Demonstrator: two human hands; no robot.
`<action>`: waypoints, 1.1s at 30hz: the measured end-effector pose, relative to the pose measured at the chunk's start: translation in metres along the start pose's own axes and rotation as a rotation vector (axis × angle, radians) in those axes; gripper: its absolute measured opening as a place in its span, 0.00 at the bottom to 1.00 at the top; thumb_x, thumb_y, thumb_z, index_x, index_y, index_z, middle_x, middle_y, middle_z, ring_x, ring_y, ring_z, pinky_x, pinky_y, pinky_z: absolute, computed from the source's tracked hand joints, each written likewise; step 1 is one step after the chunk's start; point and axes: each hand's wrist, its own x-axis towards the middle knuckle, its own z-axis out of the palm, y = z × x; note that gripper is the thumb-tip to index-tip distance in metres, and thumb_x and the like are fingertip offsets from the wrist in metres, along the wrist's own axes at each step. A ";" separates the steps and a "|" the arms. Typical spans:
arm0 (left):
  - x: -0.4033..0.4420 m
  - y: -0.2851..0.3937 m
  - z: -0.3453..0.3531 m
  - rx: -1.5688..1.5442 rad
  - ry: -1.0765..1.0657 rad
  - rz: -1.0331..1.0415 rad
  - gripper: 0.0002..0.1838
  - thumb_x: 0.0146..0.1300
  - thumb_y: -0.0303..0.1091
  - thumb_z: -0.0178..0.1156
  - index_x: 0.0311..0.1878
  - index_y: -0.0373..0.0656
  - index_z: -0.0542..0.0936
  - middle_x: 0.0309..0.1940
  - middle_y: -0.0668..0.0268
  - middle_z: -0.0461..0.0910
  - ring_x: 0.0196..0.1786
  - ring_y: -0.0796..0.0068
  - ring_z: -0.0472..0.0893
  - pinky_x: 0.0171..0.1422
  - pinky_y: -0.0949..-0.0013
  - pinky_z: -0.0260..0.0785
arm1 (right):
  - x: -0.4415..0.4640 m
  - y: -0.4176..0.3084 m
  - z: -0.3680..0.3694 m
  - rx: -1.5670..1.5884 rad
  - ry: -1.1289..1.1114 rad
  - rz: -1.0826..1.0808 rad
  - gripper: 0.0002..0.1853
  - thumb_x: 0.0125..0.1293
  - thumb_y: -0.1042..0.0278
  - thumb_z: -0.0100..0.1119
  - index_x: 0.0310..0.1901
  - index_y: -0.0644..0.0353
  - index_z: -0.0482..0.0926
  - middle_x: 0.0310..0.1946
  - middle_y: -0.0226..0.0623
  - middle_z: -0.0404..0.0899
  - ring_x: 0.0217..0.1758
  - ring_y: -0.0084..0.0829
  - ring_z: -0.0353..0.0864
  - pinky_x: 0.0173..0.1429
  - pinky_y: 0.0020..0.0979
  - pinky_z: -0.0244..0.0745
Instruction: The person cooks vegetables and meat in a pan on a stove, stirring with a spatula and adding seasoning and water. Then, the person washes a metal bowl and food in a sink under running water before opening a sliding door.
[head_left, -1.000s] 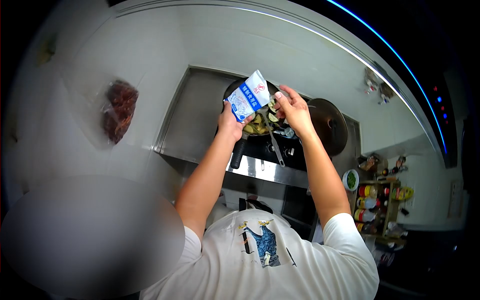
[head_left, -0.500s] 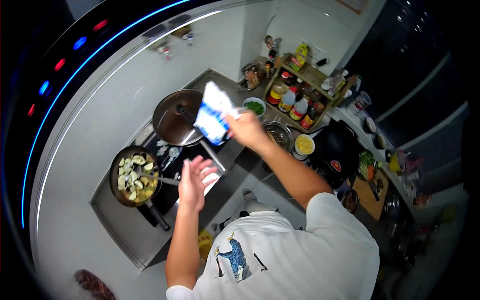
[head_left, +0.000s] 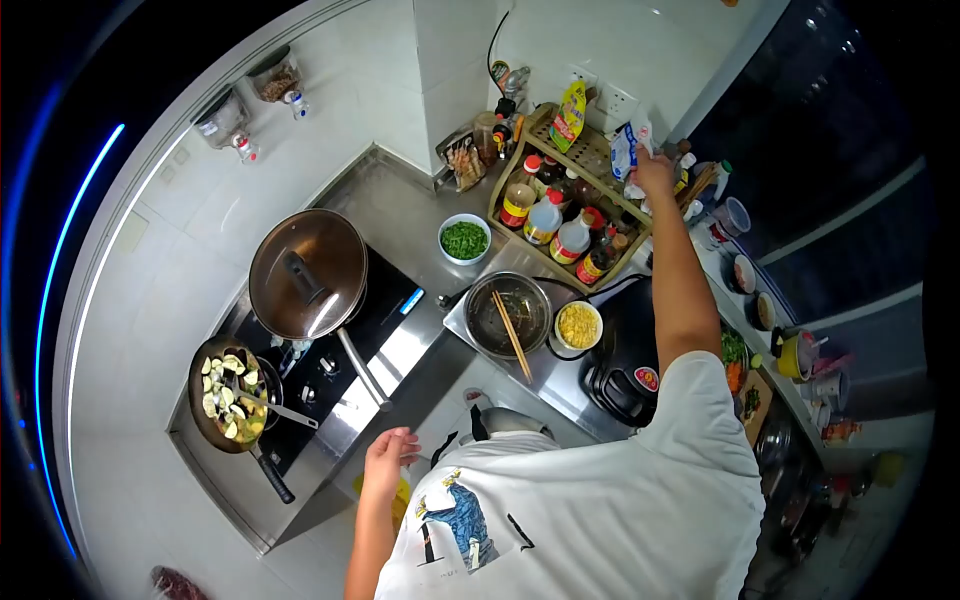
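My right hand (head_left: 655, 175) reaches far out to the top of the wooden rack (head_left: 592, 150), its fingers round the blue and white packet (head_left: 624, 152). A yellow packet (head_left: 569, 117) stands on the same rack, with bottles (head_left: 545, 216) on the shelf below. My left hand (head_left: 391, 452) is near my body, beyond the counter's front edge, holding nothing, fingers loosely bent and apart. A frying pan (head_left: 212, 430) of sliced vegetables sits at the left with a metal spatula (head_left: 290, 412) in it.
A lidded pan (head_left: 300, 262) rests on the stove. Toward the right are a bowl of chopped greens (head_left: 464, 240), a metal bowl (head_left: 485, 322) with chopsticks (head_left: 512, 335) across it, a bowl of yellow food (head_left: 578, 326) and a black cooker (head_left: 618, 375).
My view has turned right. The packet went from my left hand to my right hand, then over to the rack. My left hand has drawn back toward my body.
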 end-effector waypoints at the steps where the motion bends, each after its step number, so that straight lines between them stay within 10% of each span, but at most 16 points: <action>1: 0.000 -0.003 0.001 -0.002 0.011 -0.010 0.16 0.67 0.42 0.52 0.47 0.37 0.76 0.39 0.60 0.80 0.39 0.69 0.80 0.42 0.67 0.73 | -0.011 -0.011 -0.003 -0.003 -0.014 0.005 0.20 0.62 0.51 0.59 0.30 0.65 0.76 0.17 0.36 0.76 0.17 0.29 0.75 0.21 0.28 0.71; 3: -0.006 -0.013 -0.001 0.009 0.087 -0.059 0.15 0.67 0.42 0.52 0.45 0.38 0.76 0.38 0.62 0.80 0.38 0.72 0.80 0.42 0.69 0.73 | -0.038 -0.028 -0.011 -0.027 -0.043 0.121 0.23 0.61 0.51 0.59 0.40 0.68 0.74 0.21 0.40 0.78 0.18 0.30 0.76 0.21 0.30 0.72; 7: -0.014 -0.041 -0.018 -0.066 0.151 -0.145 0.16 0.67 0.42 0.51 0.45 0.39 0.77 0.38 0.63 0.80 0.38 0.73 0.79 0.41 0.70 0.72 | -0.087 -0.030 -0.031 -0.341 0.258 -0.297 0.24 0.60 0.50 0.56 0.48 0.63 0.73 0.40 0.51 0.78 0.46 0.54 0.75 0.50 0.43 0.70; 9: -0.013 -0.061 -0.028 -0.063 0.201 -0.125 0.15 0.67 0.43 0.52 0.44 0.41 0.78 0.35 0.66 0.79 0.36 0.77 0.78 0.39 0.72 0.71 | -0.112 -0.023 -0.019 -0.241 0.322 -0.476 0.21 0.63 0.50 0.55 0.46 0.61 0.74 0.36 0.43 0.79 0.37 0.43 0.78 0.43 0.39 0.72; 12: -0.013 -0.091 -0.051 -0.149 0.255 -0.054 0.13 0.66 0.41 0.53 0.40 0.41 0.78 0.30 0.70 0.77 0.30 0.81 0.74 0.33 0.74 0.67 | -0.207 -0.067 0.031 0.190 -0.352 -0.121 0.12 0.67 0.59 0.53 0.43 0.58 0.75 0.24 0.24 0.70 0.19 0.14 0.63 0.23 0.18 0.60; 19: -0.035 -0.154 -0.121 -0.305 0.557 -0.099 0.13 0.66 0.42 0.52 0.39 0.41 0.78 0.32 0.68 0.79 0.30 0.78 0.78 0.32 0.73 0.70 | -0.471 -0.101 0.181 0.069 -1.471 -0.449 0.10 0.63 0.63 0.57 0.40 0.60 0.77 0.26 0.30 0.77 0.30 0.23 0.76 0.35 0.25 0.72; 25: -0.052 -0.140 -0.204 -0.724 0.775 0.026 0.19 0.68 0.50 0.48 0.47 0.42 0.72 0.34 0.64 0.76 0.32 0.72 0.80 0.34 0.69 0.74 | -0.627 -0.114 0.306 -0.431 -1.238 -0.821 0.37 0.55 0.51 0.61 0.61 0.67 0.62 0.48 0.56 0.73 0.53 0.51 0.73 0.56 0.43 0.69; 33: -0.024 -0.083 -0.259 -0.609 0.407 0.177 0.22 0.66 0.54 0.50 0.48 0.43 0.71 0.36 0.65 0.78 0.31 0.74 0.78 0.33 0.71 0.73 | -0.643 -0.173 0.326 -0.516 -1.102 -1.090 0.21 0.59 0.64 0.53 0.55 0.54 0.73 0.41 0.46 0.80 0.47 0.47 0.78 0.51 0.42 0.72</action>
